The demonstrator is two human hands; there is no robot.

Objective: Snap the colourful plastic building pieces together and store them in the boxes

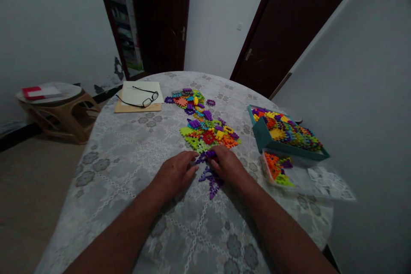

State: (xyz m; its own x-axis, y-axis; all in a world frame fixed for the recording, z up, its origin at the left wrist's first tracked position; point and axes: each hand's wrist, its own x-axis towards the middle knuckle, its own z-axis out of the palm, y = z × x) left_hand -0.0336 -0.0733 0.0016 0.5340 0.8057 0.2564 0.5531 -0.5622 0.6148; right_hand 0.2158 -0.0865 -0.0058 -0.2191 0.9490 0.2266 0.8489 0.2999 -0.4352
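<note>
Two bare forearms (117, 227) lie nearest, slanting in over the patterned tablecloth (128, 209), perhaps resting on it for steadiness. They lead to the right hand (226, 164), whose thumb and fingers close around a small purple piece (210, 154), and the left hand (176, 171), whose thumb and forefinger stand parted at that work's left edge; whether they pinch anything I cannot tell. One hand likely presses while the other braces.

Just beyond the grip spreads a mosaic of notched coloured pieces (208, 137), its near tip reaching the fingers, which would keep the join within easy sight. Just on the near side of the grip lie pointed purple pieces (212, 183), close enough to pick up; whether they are linked to the held one is unclear.

Well to the right of the grip, a teal box (261, 135) and a clear tray (269, 177) hold more pieces, apparently parked there to leave elbow room.
</note>
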